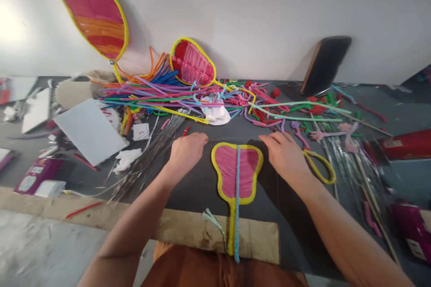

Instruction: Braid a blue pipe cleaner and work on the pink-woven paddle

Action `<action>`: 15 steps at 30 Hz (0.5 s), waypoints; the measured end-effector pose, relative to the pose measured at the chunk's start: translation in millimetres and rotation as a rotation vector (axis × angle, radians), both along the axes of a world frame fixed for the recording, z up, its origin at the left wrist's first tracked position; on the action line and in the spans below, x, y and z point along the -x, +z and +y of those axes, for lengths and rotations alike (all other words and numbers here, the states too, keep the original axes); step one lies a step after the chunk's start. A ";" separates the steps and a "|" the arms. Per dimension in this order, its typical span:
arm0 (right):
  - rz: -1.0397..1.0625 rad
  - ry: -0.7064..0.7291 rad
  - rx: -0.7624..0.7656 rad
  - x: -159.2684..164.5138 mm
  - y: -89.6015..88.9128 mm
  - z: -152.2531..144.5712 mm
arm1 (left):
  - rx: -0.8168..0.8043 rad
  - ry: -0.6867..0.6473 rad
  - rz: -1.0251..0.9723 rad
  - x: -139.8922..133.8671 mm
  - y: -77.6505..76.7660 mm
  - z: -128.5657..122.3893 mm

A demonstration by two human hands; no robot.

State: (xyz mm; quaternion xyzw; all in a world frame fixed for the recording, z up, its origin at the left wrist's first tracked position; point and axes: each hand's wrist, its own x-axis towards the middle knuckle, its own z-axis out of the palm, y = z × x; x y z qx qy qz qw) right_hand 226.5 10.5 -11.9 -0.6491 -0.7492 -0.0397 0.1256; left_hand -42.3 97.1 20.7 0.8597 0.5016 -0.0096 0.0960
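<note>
From the head camera, a person is leaning over a dark work table (pixel 202 188) with both bare forearms reaching forward. Lying flat between the hands is a paddle-shaped craft piece (pixel 236 168) made of fuzzy craft wire: a pink filled head with a yellow outline, a light blue strand (pixel 237 215) running down its middle, and a long stem trailing toward the person over the table's near edge. The left hand (pixel 186 150) is resting knuckles-up on the table just left of the paddle's head, fingers curled under and holding nothing that can be seen. The right hand (pixel 284 152) is lying palm-down just right of the paddle, fingers stretched forward and loosely spread, also gripping nothing. The two hands are sitting apart, one on each side of the piece. A yellow wire loop (pixel 321 166) is lying beside the right wrist. Behind the hands, a big tangle of colourful craft wires (pixel 161 92) is spreading across the table. Two finished pieces are leaning against the white wall: a large striped one (pixel 96 18) in pink and orange and a smaller red and pink one (pixel 192 63). A white sheet (pixel 89 130) is lying to the left, beside a bundle of thin silver wires (pixel 151 157). A dark tablet (pixel 325 65) is propped against the wall on the right.
</note>
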 end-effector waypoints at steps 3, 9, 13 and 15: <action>0.015 0.019 -0.098 0.8 21.4 10.8 | 0.003 0.027 0.004 -0.3 8.1 2.5; 0.045 -0.021 -0.487 15.0 91.1 13.5 | 0.181 0.055 -0.429 -1.7 14.7 3.2; 0.109 -0.016 -0.596 21.3 107.7 2.6 | 0.303 0.164 -0.922 -1.7 4.1 -0.9; 0.140 0.000 -0.555 22.5 101.5 -3.1 | 0.305 0.217 -1.025 -0.1 -6.1 -5.4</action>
